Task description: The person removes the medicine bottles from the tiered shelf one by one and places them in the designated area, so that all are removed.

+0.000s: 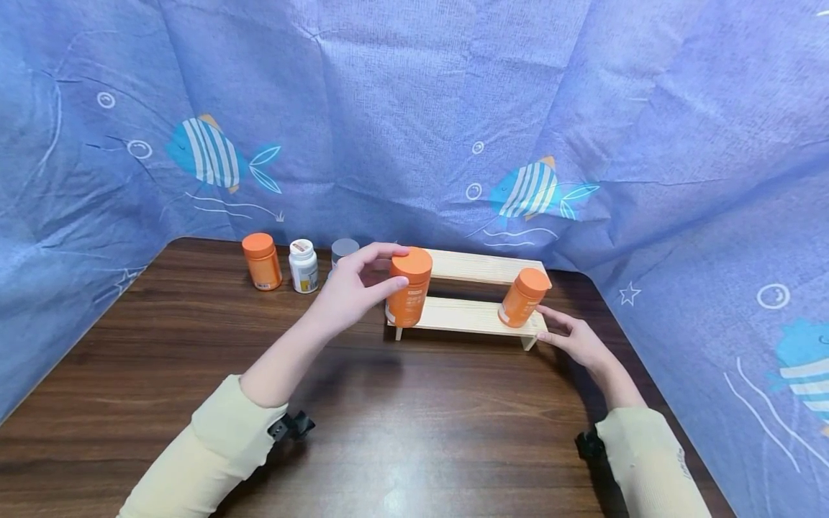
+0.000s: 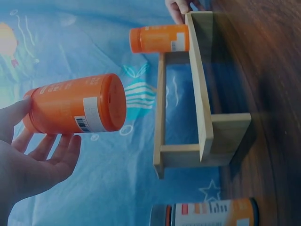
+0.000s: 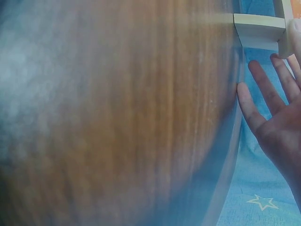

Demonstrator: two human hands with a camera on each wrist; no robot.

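An orange screw-cap bottle [image 1: 406, 298] is gripped near its cap by my left hand [image 1: 346, 288], thumb on one side and fingers on the other. In the left wrist view this bottle [image 2: 70, 104] hangs apart from the two-tier wooden rack [image 2: 200, 89]. My right hand [image 1: 576, 342] pinches the right end of the rack's lower shelf [image 1: 460, 316] between thumb and forefinger. Its other fingers [image 3: 268, 87] spread out below in the right wrist view. A second orange bottle [image 1: 523, 298] stands upright on that shelf beside my right hand.
Left of the rack, another orange bottle [image 1: 262, 262] and a white bottle [image 1: 304, 266] stand on the dark wooden table [image 1: 414, 432]. A grey-capped bottle [image 1: 345, 249] is partly hidden behind my left hand. A blue fish-print cloth [image 1: 401, 144] hangs behind the table.
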